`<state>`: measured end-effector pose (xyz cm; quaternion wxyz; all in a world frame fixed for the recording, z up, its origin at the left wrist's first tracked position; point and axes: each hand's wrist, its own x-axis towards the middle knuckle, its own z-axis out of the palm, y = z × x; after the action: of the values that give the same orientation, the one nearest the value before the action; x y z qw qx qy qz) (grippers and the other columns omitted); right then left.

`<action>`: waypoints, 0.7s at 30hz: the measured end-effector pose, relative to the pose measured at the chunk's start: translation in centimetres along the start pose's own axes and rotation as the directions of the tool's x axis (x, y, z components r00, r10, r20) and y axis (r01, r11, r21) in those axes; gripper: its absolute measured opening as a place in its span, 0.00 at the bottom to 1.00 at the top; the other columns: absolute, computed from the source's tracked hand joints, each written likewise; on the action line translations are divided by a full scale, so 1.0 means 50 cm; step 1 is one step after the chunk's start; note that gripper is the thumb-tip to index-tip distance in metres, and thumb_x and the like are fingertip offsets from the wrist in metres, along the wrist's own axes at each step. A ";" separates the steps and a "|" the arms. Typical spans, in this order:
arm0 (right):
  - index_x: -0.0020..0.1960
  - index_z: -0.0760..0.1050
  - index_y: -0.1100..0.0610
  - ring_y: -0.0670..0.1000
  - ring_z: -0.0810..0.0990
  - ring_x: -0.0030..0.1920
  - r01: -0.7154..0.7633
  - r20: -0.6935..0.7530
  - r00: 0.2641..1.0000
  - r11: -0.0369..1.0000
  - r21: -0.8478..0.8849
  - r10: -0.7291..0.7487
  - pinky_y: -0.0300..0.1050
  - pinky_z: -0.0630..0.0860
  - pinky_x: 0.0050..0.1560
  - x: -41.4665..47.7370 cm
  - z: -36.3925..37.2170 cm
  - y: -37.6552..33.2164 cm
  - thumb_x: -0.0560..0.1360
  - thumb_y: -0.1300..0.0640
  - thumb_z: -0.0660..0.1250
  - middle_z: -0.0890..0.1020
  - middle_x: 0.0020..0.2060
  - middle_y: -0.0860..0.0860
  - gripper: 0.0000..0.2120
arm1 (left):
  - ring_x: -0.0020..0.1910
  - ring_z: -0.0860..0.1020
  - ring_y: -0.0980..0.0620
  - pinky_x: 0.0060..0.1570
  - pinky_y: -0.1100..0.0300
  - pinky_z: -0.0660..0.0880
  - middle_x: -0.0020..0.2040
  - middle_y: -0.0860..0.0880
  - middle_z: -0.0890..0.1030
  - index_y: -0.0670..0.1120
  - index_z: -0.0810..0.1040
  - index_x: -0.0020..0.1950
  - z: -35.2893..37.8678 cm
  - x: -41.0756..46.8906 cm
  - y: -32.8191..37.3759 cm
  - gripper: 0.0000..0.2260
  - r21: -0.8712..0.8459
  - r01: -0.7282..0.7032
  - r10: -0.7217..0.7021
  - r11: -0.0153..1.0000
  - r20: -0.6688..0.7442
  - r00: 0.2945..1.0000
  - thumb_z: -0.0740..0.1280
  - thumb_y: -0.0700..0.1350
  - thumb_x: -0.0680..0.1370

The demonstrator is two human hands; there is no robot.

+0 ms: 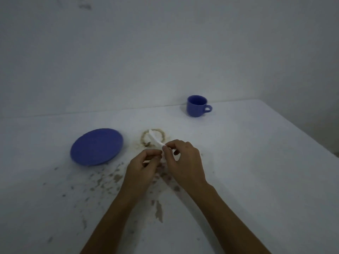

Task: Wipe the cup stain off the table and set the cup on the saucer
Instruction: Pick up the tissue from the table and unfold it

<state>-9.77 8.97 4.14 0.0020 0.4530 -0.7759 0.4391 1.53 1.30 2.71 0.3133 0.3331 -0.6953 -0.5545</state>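
Note:
A blue cup (197,106) stands upright at the back of the white table (256,162), its handle to the right. A blue saucer (96,146) lies on the left with nothing on it. Between them a brown ring-shaped stain (162,137) marks the table. My left hand (142,166) and my right hand (184,158) meet just in front of the stain. Both pinch a small white tissue (155,141), whose free end sticks up over the ring.
Grey-brown flecks and smears (110,180) are scattered over the near part of the table. A white wall (165,52) rises directly behind the table's back edge. The table's right edge (302,132) runs diagonally at the far right.

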 end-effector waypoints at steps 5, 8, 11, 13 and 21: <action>0.52 0.79 0.53 0.49 0.80 0.47 0.091 0.107 0.989 0.994 0.066 -0.098 0.55 0.76 0.53 -0.055 0.061 -0.055 0.77 0.50 0.63 0.84 0.47 0.49 0.10 | 0.46 0.84 0.54 0.41 0.65 0.79 0.47 0.52 0.86 0.54 0.82 0.50 -0.084 -0.051 -0.024 0.08 -0.186 0.052 -0.074 0.981 -0.117 0.990 0.62 0.49 0.80; 0.52 0.80 0.55 0.50 0.81 0.47 0.161 0.115 0.979 0.984 0.074 -0.169 0.56 0.77 0.52 -0.068 0.073 -0.060 0.77 0.53 0.65 0.85 0.47 0.50 0.08 | 0.46 0.85 0.51 0.43 0.61 0.81 0.47 0.50 0.86 0.51 0.81 0.51 -0.093 -0.066 -0.029 0.08 -0.201 0.044 -0.075 0.979 -0.152 0.985 0.64 0.49 0.79; 0.51 0.80 0.56 0.49 0.81 0.44 0.212 0.079 0.972 0.971 0.108 -0.221 0.55 0.79 0.47 -0.074 0.075 -0.059 0.76 0.56 0.66 0.84 0.44 0.50 0.07 | 0.44 0.84 0.53 0.45 0.55 0.81 0.44 0.52 0.86 0.53 0.82 0.48 -0.092 -0.067 -0.025 0.05 -0.127 0.021 -0.045 0.992 -0.196 0.980 0.67 0.50 0.77; 0.50 0.80 0.55 0.47 0.81 0.43 0.226 0.073 0.969 0.966 0.124 -0.236 0.54 0.80 0.46 -0.076 0.071 -0.060 0.75 0.54 0.65 0.84 0.43 0.49 0.08 | 0.42 0.84 0.57 0.43 0.59 0.81 0.42 0.54 0.86 0.56 0.81 0.46 -0.089 -0.069 -0.019 0.02 -0.068 -0.012 -0.003 0.998 -0.223 0.975 0.68 0.49 0.76; 0.41 0.73 0.38 0.29 0.77 0.42 -0.169 0.067 0.986 0.938 0.304 0.156 0.20 0.71 0.32 -0.049 0.054 -0.108 0.70 0.34 0.63 0.78 0.35 0.32 0.09 | 0.43 0.82 0.54 0.47 0.57 0.80 0.46 0.48 0.85 0.44 0.82 0.52 -0.078 -0.082 -0.011 0.08 0.446 -0.308 0.399 0.841 -0.125 0.909 0.70 0.45 0.76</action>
<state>-3.46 7.76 5.17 -0.1211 0.3912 -0.7323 0.5441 7.10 2.36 2.64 0.4046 0.3148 -0.8093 -0.2868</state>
